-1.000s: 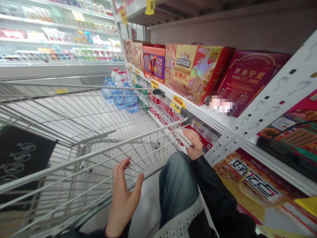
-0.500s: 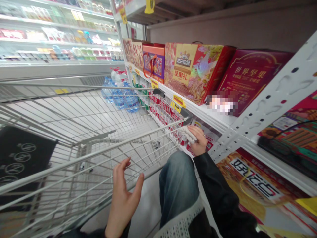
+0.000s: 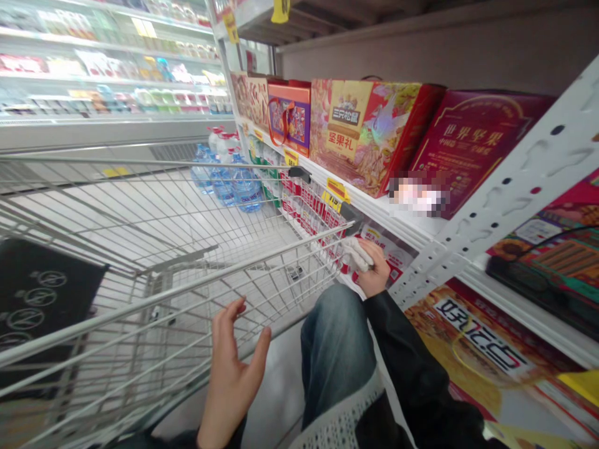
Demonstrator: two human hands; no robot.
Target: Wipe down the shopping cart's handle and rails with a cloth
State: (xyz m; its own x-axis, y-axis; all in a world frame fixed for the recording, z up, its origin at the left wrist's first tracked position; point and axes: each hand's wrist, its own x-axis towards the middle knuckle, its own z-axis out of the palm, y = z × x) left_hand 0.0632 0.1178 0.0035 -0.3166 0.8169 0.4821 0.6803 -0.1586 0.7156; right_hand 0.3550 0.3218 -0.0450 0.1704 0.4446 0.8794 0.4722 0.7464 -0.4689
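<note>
A shopping cart [image 3: 187, 274] of wire mesh stands across the view in front of me. At its right front corner, my right hand [image 3: 373, 268] is closed around a whitish cloth [image 3: 355, 254], which lies against the side wires just below the grey corner cap [image 3: 350, 213]. My left hand [image 3: 234, 368] is held beside the near wall of the cart, thumb and fingers apart, with nothing in it. Whether its fingertips touch the wires I cannot tell. My bent knee [image 3: 337, 337] in jeans is between the two hands.
Shelving with gift boxes [image 3: 346, 134] rises on the right, its white perforated post [image 3: 515, 181] close to my right arm. Bottled water packs [image 3: 234, 181] stand on the floor past the cart. A refrigerated display [image 3: 112, 81] lines the back. A black panel [image 3: 44, 299] hangs at the cart's left.
My right hand has shifted very slightly left and down with the cloth, which looks more bunched up. My left hand and the cart stay almost in place.
</note>
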